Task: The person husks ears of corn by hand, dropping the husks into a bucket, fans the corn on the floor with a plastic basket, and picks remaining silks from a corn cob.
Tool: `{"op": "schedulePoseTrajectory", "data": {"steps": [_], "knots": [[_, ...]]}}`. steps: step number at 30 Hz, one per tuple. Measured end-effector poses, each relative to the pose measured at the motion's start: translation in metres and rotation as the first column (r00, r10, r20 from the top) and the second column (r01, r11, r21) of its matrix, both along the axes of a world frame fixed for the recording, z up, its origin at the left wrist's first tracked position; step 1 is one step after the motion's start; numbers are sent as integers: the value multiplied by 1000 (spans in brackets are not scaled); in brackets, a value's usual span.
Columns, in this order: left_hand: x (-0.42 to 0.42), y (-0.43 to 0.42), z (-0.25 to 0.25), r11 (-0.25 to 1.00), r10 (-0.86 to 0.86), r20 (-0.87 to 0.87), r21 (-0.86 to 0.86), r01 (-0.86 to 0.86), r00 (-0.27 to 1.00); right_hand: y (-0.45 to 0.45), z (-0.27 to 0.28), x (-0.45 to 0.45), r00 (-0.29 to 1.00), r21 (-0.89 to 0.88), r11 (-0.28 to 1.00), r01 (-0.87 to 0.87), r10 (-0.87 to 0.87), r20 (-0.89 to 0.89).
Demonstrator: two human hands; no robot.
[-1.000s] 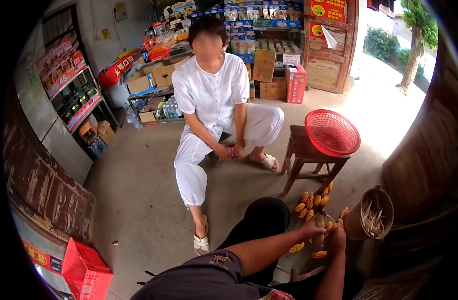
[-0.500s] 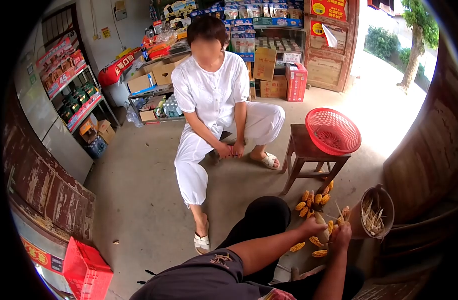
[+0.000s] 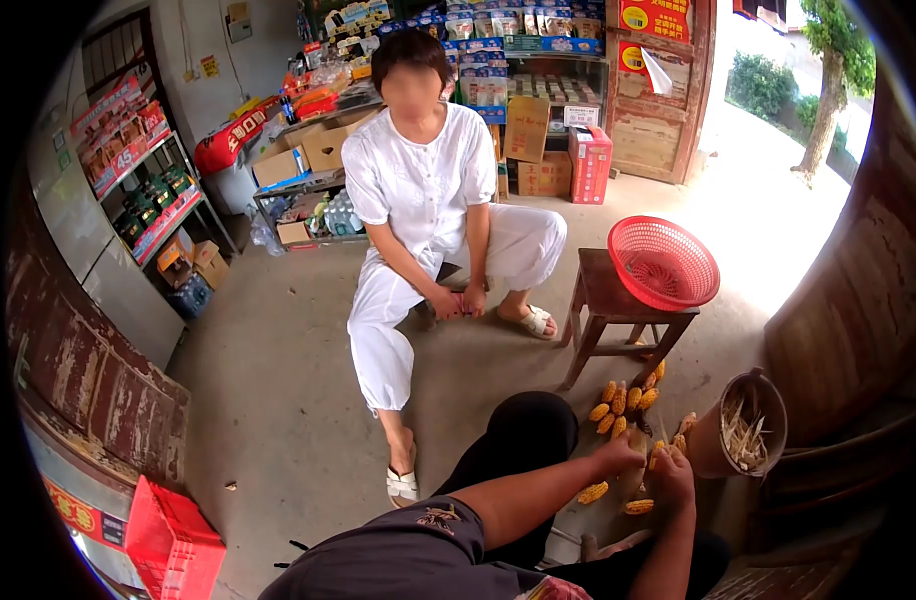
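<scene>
Low in front of me, my left hand (image 3: 621, 456) is closed around a pale, blurred husk (image 3: 635, 440) on an ear of corn. My right hand (image 3: 673, 478) is just beside it, with its fingers closed on the same ear; the grip is partly hidden. Yellow corn shows by the right fingertips, but I cannot tell whether it is held or lies behind. Several husked corn cobs (image 3: 618, 398) lie on the floor beyond my hands. Single cobs, one of them a yellow cob (image 3: 639, 507), lie below them.
A bucket (image 3: 711, 440) of husk strips stands right of my hands. Behind the cobs, a red plastic basket (image 3: 664, 262) sits on a wooden stool (image 3: 603, 285). A person in white (image 3: 423, 190) sits opposite, hands together. A red crate (image 3: 173, 540) is at lower left.
The pale husk between my hands has shifted and blurred, and part of it now hangs lower. My right hand has moved slightly left and down. The seated person stays in place.
</scene>
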State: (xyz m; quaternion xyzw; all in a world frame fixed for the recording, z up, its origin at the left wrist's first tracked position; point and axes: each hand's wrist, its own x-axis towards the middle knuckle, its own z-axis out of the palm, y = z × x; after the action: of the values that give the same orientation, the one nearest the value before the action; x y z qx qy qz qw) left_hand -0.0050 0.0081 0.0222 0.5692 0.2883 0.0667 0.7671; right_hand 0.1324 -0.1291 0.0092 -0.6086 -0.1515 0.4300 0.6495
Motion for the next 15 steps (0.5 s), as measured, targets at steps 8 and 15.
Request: {"op": "schedulePoseTrajectory", "data": {"steps": [8,15], "knots": [[0,-3,-7,973,-112,109,-192,131,988,2,-18,3,978,-64,976,-206,208,30],[6,-6,-25,985,-114,72,-124,122,991,2,16,-17,805,-229,962,-147,251,538]]}}
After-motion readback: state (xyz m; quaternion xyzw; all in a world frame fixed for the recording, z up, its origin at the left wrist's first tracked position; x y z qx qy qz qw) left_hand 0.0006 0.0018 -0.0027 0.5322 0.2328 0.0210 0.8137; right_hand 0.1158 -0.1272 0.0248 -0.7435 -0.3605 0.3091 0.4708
